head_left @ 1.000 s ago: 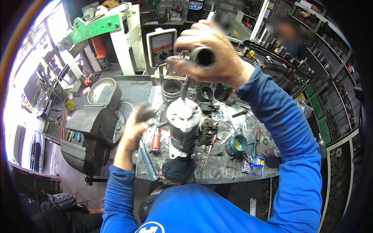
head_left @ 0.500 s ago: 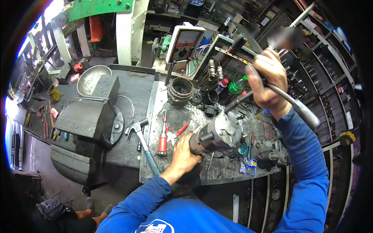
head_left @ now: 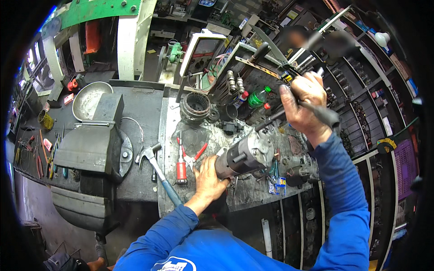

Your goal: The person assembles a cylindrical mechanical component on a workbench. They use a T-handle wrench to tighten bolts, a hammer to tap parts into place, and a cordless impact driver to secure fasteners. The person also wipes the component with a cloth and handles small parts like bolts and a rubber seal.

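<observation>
A grey workbench (head_left: 248, 198) spread across the middle of the frame. At its centre one motor (head_left: 230, 159) leaned rightward, the left hand (head_left: 209, 181), palm inward, curled against its lower end. At upper right, the raised right hand (head_left: 305, 105) was clamped around one bar (head_left: 323, 114). Left of centre lay one screwdriver (head_left: 181, 172), one pair of pliers (head_left: 201, 151) and one hammer (head_left: 166, 178); farther left stood one vise (head_left: 86, 149).

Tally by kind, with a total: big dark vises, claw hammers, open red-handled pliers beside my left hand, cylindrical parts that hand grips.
Big dark vise: 1
Claw hammer: 1
Open red-handled pliers: 1
Cylindrical part at left hand: 1
Total: 4
</observation>
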`<state>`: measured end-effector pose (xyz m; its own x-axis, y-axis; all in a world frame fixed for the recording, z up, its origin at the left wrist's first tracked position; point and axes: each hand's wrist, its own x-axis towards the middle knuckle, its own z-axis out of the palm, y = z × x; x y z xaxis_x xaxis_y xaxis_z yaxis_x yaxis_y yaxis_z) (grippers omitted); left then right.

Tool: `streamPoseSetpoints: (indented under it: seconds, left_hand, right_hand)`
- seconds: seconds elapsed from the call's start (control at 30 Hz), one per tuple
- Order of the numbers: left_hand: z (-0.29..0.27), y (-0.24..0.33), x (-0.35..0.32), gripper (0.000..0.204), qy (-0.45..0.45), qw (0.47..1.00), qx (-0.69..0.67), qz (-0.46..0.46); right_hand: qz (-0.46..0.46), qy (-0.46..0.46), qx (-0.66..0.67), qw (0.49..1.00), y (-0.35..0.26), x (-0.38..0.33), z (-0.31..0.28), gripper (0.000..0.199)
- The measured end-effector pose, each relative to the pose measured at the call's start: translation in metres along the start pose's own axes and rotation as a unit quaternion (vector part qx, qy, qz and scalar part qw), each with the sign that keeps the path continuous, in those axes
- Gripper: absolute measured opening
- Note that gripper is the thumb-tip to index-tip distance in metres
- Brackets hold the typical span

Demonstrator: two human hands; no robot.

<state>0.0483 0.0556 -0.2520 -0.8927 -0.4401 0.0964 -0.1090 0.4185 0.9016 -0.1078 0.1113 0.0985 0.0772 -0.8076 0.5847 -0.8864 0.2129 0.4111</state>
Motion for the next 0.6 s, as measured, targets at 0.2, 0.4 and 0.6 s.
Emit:
streamPoseSetpoints:
  seconds: [0.2,0.4,0.6]
  left_hand:
    - [-0.004,0.005,0.002,0.098,0.012,1.0,0.004,0.01]
    - [-0.004,0.004,0.002,0.102,-0.011,1.0,-0.013,-0.006]
    - [0.003,-0.002,0.001,0.105,0.002,1.0,-0.017,0.006]
  right_hand:
    - [-0.01,-0.018,0.011,1.0,0.011,0.0,0.003,0.044]
    - [0.073,-0.024,-0.043,0.996,0.0,-0.008,0.006,0.043]
    - [0.132,-0.023,-0.029,0.991,-0.011,0.001,0.01,0.042]
